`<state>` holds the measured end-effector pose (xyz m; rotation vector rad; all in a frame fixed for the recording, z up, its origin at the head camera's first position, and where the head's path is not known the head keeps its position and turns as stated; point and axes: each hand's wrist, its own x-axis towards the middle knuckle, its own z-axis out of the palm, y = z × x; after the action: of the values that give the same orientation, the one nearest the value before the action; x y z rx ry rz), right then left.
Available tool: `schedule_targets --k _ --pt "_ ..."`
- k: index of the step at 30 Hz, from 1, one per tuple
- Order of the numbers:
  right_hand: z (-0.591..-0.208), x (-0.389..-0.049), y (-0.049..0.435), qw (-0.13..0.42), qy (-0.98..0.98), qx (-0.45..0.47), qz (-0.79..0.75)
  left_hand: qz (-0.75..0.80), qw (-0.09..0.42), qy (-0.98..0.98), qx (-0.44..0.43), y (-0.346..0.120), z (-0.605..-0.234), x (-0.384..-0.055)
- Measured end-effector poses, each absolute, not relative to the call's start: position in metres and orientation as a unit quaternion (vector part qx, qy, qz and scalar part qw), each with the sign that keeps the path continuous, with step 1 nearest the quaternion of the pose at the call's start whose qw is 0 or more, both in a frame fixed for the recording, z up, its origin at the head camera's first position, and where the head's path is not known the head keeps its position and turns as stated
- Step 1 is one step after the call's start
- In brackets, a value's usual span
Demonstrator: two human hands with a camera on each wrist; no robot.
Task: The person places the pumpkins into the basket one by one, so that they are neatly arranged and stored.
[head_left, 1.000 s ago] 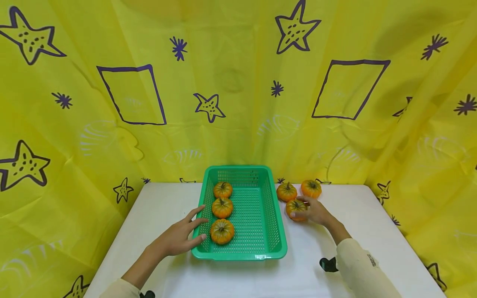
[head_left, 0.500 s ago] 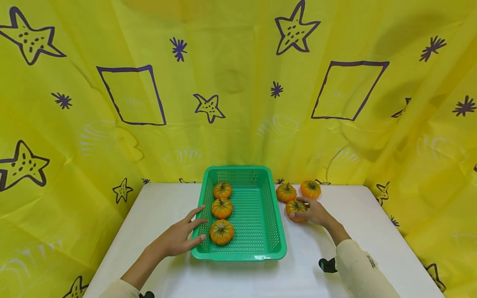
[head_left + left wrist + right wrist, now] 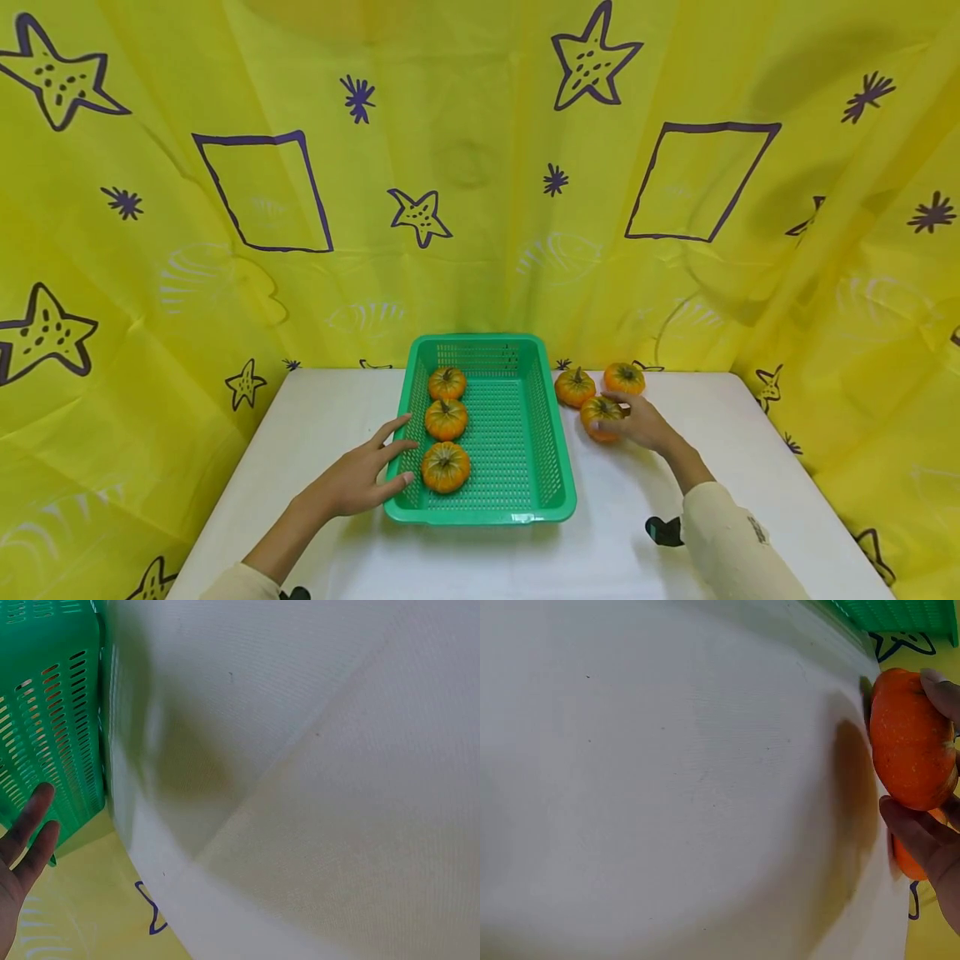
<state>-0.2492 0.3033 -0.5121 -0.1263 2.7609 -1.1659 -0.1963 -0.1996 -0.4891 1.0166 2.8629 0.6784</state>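
One pumpkin (image 3: pixel 595 417) has moved a bit right in the head view, held by the right hand (image 3: pixel 643 423) beside the green basket (image 3: pixel 480 516); the left hand (image 3: pixel 363 477) spreads wide at the basket's edge. Left wrist view: two fingers (image 3: pixel 37 855) near the basket. Right wrist view: fingers hold the pumpkin.

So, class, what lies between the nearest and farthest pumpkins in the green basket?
One more pumpkin, lined up with them; the head view shows it.
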Motion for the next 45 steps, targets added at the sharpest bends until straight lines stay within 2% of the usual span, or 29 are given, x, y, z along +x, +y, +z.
schedule_targets --k 15,30,36,45 --pt "-0.459 -0.263 0.297 0.004 0.909 -0.118 -0.399 0.222 0.014 0.919 0.325 -0.201 -0.487 -0.201" --pt "-0.419 -0.276 0.258 0.038 0.885 -0.165 -0.435 0.226 0.011 0.917 0.327 -0.202 -0.490 -0.199" --pt "-0.412 -0.280 0.247 0.065 0.873 -0.165 -0.455 0.225 0.016 0.918 0.327 -0.202 -0.491 -0.198" --pt "-0.414 -0.289 0.234 0.072 0.861 -0.152 -0.480 0.226 0.016 0.918 0.326 -0.201 -0.491 -0.198"
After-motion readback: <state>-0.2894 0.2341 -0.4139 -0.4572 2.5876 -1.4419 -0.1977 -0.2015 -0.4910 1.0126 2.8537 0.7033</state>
